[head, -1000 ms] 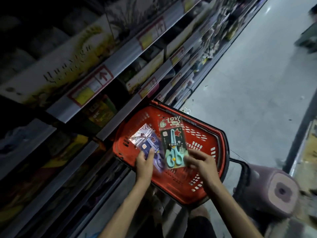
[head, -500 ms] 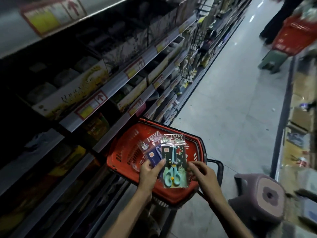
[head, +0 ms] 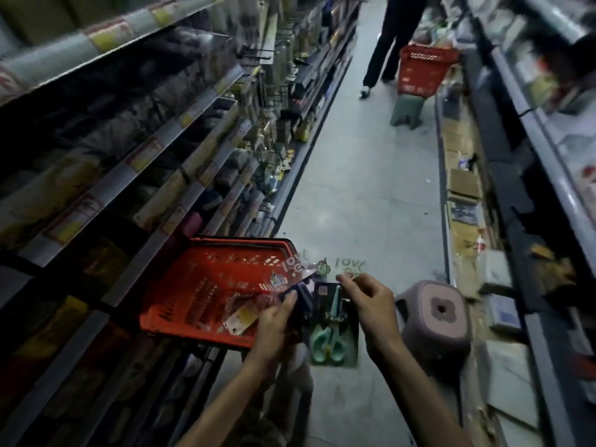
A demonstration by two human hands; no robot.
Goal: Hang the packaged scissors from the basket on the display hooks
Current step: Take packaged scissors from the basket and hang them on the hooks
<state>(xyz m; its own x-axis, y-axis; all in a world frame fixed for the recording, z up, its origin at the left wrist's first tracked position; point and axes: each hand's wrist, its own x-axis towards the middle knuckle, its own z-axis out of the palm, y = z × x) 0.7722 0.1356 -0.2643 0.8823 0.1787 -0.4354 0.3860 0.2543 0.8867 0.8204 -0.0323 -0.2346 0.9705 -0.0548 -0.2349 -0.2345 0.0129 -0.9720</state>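
while left hand clasps blue pack, right hand pinches teal scissors pack.

The left hand grips a dark-blue scissors pack over the red basket's edge. The right hand pinches the top of a teal scissors pack just beside it. A purple stool stands near on the right.

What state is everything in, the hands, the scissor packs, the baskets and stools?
left hand: grips the blue scissors pack.
right hand: pinches the teal scissors pack near its top.
teal scissors pack: upright, not hung yet.
near basket: tilted toward the camera.
purple stool: upright on the floor.
far basket: sits on a green stool.
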